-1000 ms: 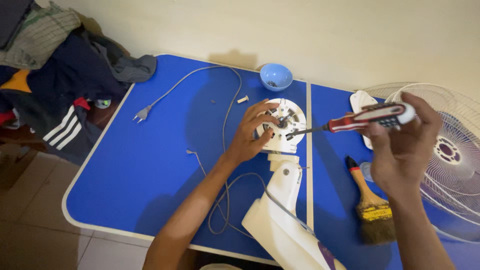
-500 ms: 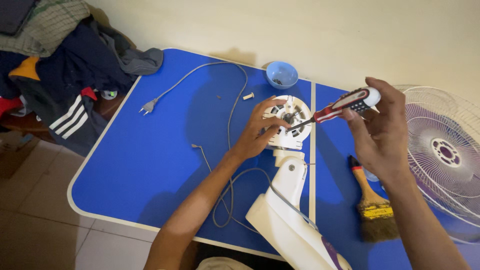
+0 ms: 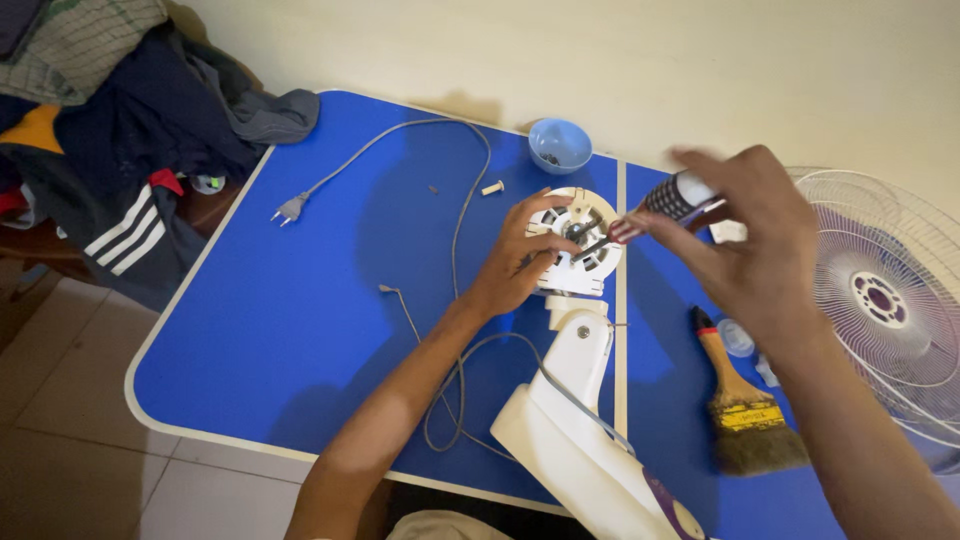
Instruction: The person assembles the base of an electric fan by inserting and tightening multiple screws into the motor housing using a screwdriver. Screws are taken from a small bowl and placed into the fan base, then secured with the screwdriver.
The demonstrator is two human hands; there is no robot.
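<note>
**A:** Head view, looking down on the blue table (image 3: 300,330). The left hand (image 3: 515,265) is laid against the near-left edge of the round white fan motor housing (image 3: 580,245), fingers curled around its rim, gripping it.

**B:** And the right hand (image 3: 750,250)? It's blurred.

**A:** Blurred, yes, but it's clenched on the handle of a screwdriver (image 3: 660,205), red and black with a pale end. The shaft slants down and left, tip right at the middle of the housing, by the dark hub.

**B:** Where does the housing sit?

**A:** Flat on the table, just left of the seam between the two table panels, on top of the white fan neck (image 3: 570,400) that runs down towards the camera.

**B:** Around it?

**A:** A small blue bowl (image 3: 559,143) near the wall, with dark bits inside. A short white peg (image 3: 491,188) lies between the bowl and the housing. A grey power cord (image 3: 455,230) loops over the table, its plug (image 3: 289,209) off to the left.

**B:** Right side?

**A:** A paintbrush (image 3: 740,405) with a wooden handle lies under the right forearm, and a white fan grille (image 3: 890,310) is at the far right. A heap of clothes (image 3: 110,110) sits past the table's left corner.
</note>
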